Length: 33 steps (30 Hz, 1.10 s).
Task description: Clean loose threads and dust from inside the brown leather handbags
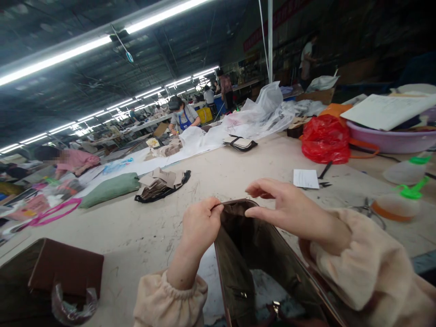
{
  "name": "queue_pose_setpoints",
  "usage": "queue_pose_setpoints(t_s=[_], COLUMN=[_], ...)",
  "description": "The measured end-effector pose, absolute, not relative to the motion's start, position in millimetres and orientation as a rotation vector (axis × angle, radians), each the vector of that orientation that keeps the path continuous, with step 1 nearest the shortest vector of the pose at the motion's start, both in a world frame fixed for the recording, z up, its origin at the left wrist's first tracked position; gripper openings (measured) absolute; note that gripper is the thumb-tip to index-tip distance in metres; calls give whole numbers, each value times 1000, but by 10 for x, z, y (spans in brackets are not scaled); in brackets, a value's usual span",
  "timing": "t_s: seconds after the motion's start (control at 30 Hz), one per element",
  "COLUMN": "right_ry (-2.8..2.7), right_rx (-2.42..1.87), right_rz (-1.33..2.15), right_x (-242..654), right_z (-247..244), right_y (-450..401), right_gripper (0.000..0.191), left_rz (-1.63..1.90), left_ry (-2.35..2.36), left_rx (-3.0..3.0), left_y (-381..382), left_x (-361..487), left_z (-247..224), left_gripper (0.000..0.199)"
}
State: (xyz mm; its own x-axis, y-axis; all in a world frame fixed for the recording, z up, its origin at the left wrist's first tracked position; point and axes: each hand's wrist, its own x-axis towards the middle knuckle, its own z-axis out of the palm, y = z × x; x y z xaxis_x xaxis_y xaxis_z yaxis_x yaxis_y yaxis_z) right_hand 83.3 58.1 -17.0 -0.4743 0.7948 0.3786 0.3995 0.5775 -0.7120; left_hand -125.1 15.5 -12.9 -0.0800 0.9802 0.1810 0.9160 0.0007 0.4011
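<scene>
In front of me is a brown bag [235,272] with a dark olive lining, its mouth facing me. My left hand [201,225] pinches the far left corner of the bag's rim between thumb and fingers. At the far right corner, my right hand [282,206] hovers over the rim with thumb and fingers apart; whether its thumb touches the lining I cannot tell. Inside the bag, small metal fittings [275,306] show near the bottom of the view. A second brown bag [70,268] with a plastic-wrapped handle lies on the table to the left.
Beyond the hands are a stack of brown pieces [161,184], a green cushion-like bundle [111,190] and a black-strapped bundle [240,143]. On the right are a red plastic bag [325,138], a purple basin [391,138], a white card [305,178] and green-capped bottles [397,204]. Co-workers [184,116] stand farther off.
</scene>
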Motion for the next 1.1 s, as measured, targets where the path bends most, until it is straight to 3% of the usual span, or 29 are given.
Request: queue_pose_setpoints(t_s=[0.17,0.33,0.47,0.77,1.1], right_ry=[-1874,-1920,-1987,-2001,-1926], right_rx=[-874,-911,-960,-897,-930], right_rz=[1134,921,760,812,795], right_x=[909,852,823,855,838], right_z=[-401,-396,-393,-411,-471], right_y=[505,532,537,552,632], right_gripper=[27,37,33,35,33], left_rz=[561,527,583,508,804], left_ry=[2133,2090,1881,1400,1191], left_rx=[2056,2092,2062,1846,1287], left_y=[179,191,175,166,174], left_x=[-1234,-1239,-1269,-1362,-1478], left_z=[-82,-73,-59,131,-94], left_gripper=[22,22,25,37,65])
